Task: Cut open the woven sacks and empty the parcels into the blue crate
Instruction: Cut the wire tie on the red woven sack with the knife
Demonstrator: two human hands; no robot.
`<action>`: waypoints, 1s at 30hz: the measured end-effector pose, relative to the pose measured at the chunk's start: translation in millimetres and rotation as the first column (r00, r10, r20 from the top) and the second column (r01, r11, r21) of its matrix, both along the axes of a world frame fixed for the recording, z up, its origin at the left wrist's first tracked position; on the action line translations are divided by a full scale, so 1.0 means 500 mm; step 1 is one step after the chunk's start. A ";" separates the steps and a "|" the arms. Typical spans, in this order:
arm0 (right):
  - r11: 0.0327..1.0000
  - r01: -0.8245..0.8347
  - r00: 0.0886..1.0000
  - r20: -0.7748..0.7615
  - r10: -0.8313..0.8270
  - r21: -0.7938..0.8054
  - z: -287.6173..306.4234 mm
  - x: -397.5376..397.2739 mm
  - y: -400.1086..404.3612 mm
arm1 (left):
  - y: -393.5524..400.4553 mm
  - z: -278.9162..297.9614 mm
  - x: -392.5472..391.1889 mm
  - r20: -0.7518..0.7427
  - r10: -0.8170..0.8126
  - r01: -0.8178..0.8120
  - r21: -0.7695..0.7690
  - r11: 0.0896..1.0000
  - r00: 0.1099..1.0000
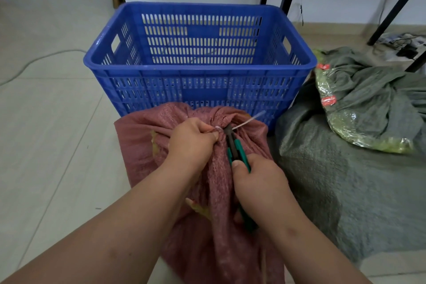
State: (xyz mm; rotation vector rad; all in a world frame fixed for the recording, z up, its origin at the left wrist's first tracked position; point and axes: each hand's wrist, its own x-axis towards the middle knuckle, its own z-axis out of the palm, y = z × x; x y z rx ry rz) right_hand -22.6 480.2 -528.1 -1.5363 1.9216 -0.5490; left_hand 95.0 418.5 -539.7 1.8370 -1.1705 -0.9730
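Two bare forearms reach to a soft, floppy pink woven sack (pixel 202 191) on the floor, left hand (pixel 191 143) clenching its gathered neck, right hand (pixel 258 182) grasping green-handled cutters (pixel 235 147) at the white tie (pixel 247 121), blue crate (pixel 198 69) at twelve o'clock.

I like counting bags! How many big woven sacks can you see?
2. The red sack sits in front of the blue crate, gripped by the left hand. The grey-green sack lies to its right. More may be hidden.
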 end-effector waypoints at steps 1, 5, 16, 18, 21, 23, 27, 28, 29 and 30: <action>1.000 -0.002 1.000 -0.002 0.002 -0.006 0.001 0.000 0.002 | 0.000 0.001 0.001 -0.002 0.005 -0.005 -0.006 1.000 1.000; 0.997 -0.067 0.998 0.018 0.067 0.024 -0.002 0.018 0.022 | 0.002 -0.001 0.016 -0.086 0.082 -0.083 -0.014 0.996 0.993; 0.998 -0.035 0.998 0.063 0.031 0.058 -0.012 0.003 0.002 | 0.002 -0.007 0.014 -0.008 -0.007 0.007 -0.038 0.999 1.000; 1.000 -0.007 0.999 0.047 0.005 0.031 -0.011 -0.008 -0.006 | 0.002 -0.007 0.009 0.020 -0.044 0.045 -0.038 0.998 0.999; 0.997 -0.070 0.996 0.058 0.067 0.044 -0.013 0.009 0.011 | -0.003 -0.010 0.021 -0.021 0.021 -0.022 -0.047 0.999 1.000; 0.993 -0.080 0.991 0.114 0.070 0.082 -0.013 0.015 0.015 | -0.004 -0.014 0.027 -0.076 0.055 -0.058 -0.042 0.997 0.996; 0.997 -0.016 0.997 0.074 0.011 0.070 -0.012 -0.004 -0.005 | -0.003 -0.011 0.014 -0.020 -0.042 0.041 -0.043 0.998 0.999; 0.998 -0.025 0.999 0.048 0.022 0.052 -0.011 -0.003 -0.003 | -0.005 -0.011 0.015 -0.027 -0.036 0.034 -0.042 0.999 0.999; 0.998 -0.045 0.998 0.041 0.043 0.046 -0.010 -0.001 0.000 | -0.006 -0.009 0.018 -0.056 -0.015 0.013 -0.036 0.999 0.998; 0.996 -0.070 0.995 0.068 0.067 0.051 -0.007 0.002 0.003 | -0.008 -0.009 0.024 -0.099 0.018 -0.020 -0.024 1.000 0.995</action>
